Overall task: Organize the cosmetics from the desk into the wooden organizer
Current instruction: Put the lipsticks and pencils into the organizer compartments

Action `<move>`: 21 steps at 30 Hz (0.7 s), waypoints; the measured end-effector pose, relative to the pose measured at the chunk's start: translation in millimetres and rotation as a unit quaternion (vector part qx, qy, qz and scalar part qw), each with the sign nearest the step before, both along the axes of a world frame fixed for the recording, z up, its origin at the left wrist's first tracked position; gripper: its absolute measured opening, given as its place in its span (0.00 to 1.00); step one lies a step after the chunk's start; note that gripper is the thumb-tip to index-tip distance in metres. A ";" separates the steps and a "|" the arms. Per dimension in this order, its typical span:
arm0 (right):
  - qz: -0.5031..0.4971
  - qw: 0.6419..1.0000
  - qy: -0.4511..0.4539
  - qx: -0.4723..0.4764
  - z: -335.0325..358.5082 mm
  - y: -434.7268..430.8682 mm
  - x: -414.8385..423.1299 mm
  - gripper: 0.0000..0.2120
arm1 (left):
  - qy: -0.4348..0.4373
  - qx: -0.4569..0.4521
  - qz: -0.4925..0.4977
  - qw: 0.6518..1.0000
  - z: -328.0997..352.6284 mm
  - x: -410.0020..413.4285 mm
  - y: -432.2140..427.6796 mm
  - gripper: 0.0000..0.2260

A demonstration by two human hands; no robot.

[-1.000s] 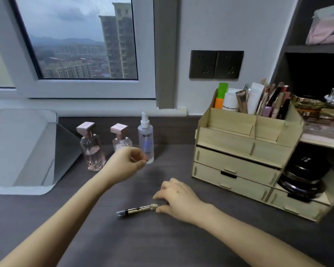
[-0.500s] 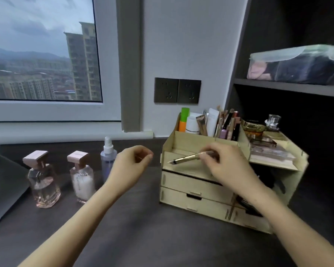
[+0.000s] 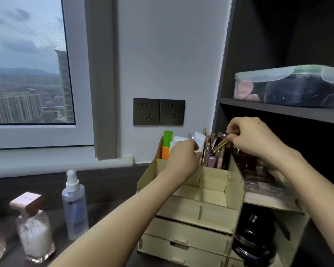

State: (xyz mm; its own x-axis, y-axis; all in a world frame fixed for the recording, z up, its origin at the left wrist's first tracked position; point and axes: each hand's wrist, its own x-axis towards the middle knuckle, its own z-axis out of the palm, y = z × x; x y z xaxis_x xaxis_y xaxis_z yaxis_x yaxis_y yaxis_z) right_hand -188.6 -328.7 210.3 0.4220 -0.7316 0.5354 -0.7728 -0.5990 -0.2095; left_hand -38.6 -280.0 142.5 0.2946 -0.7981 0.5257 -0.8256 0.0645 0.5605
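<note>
The wooden organizer (image 3: 199, 212) stands on the dark desk, right of centre, with drawers below and open compartments on top. My right hand (image 3: 253, 139) grips a slim gold cosmetic pen (image 3: 219, 145), tilted tip-down over the back compartment crowded with brushes and tubes (image 3: 218, 158). My left hand (image 3: 183, 158) rests in a loose curl at the back compartment beside a white tube (image 3: 199, 140); whether it holds anything cannot be told. On the desk to the left stand a clear spray bottle (image 3: 74, 205) and a pink-capped bottle (image 3: 34, 228).
An orange and green tube (image 3: 167, 145) stands in the organizer's back left corner. A black round compact (image 3: 253, 236) sits in the organizer's right side shelf. A plastic lidded box (image 3: 289, 85) lies on the dark shelf above. Wall sockets (image 3: 158, 111) are behind.
My right hand picked the gold pen off the desk, lifted it and now holds it over the back compartment. My left hand moved from the desk to the organizer. The view shifted right.
</note>
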 end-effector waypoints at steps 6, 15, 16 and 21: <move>0.012 0.998 -0.061 -0.018 7.0 -10.2 -1.0 0.03 | -0.001 0.025 -0.005 1.000 -2.9 -14.5 -35.7 0.10; 0.048 0.994 -0.101 0.018 12.2 -20.8 -8.8 0.08 | 0.027 -0.056 0.015 0.998 -19.5 -15.2 -48.3 0.04; 0.047 0.995 -0.088 0.016 11.8 -22.5 -7.3 0.08 | 0.032 -0.057 0.013 0.998 -21.0 -13.2 -48.1 0.05; 0.063 0.996 -0.057 0.009 18.4 -27.5 3.4 0.05 | 0.039 -0.068 0.015 0.997 -23.3 -9.4 -46.2 0.11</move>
